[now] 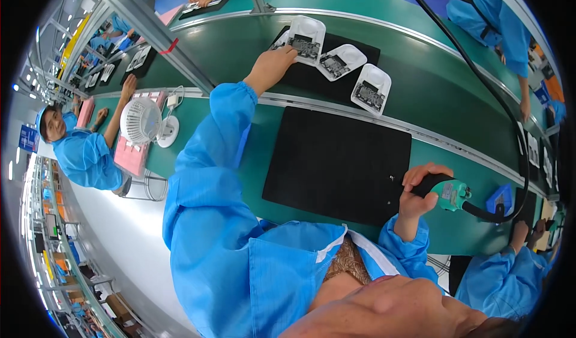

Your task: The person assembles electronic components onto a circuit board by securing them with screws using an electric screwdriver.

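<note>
White tray (pixel 309 25) | left hand (pixel 271 69) touching, grip unclear | right hand (pixel 419 195) grasping tool (pixel 450 194) | black mat (pixel 336 164) | green bench (pixel 465 233) | pale workshop floor (pixel 114 227)

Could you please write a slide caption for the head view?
Left grip at a white rounded plastic casing with grey circuitry; right grip around a black-and-green cylindrical tool.

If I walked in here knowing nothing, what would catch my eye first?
Probably the green-and-black tool gripped in the right hand, at the right edge of the black mat. Next, the left hand reaches to the white tray-like pieces beyond the mat, which hold dark electronic parts. A white fan stands out at left.
</note>
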### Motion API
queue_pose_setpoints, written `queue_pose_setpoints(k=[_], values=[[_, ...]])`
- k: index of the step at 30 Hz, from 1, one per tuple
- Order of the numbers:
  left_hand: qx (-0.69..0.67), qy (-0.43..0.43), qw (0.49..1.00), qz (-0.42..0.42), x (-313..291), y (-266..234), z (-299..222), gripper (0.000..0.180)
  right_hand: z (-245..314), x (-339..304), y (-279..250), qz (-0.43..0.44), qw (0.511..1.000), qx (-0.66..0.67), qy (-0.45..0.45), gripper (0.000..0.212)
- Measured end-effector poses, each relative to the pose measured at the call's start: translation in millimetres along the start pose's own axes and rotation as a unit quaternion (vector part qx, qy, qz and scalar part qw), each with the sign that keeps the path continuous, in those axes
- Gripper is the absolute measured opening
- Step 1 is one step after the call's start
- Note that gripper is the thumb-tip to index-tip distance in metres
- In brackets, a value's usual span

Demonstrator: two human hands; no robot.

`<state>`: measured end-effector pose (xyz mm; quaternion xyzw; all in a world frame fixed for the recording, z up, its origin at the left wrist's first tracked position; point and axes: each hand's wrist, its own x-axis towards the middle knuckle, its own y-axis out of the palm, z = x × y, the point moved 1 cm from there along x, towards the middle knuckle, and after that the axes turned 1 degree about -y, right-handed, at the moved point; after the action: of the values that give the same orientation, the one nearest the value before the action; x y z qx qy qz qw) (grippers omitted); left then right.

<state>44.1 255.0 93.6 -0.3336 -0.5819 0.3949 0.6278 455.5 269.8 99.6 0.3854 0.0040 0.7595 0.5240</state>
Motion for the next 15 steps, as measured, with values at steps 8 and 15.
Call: queue_pose_setpoints(k=[8,15], values=[[-0.094,-0.034,0.994,-0.041,-15,-17,-44,0.014,2,4,-8,-0.033,0.999,0.013,0.034,0.063],[-0.236,0.194,0.952,0.006,-62,-48,-156,0.018,4,5,-14,-0.053,0.998,0.006,0.031,0.065]])
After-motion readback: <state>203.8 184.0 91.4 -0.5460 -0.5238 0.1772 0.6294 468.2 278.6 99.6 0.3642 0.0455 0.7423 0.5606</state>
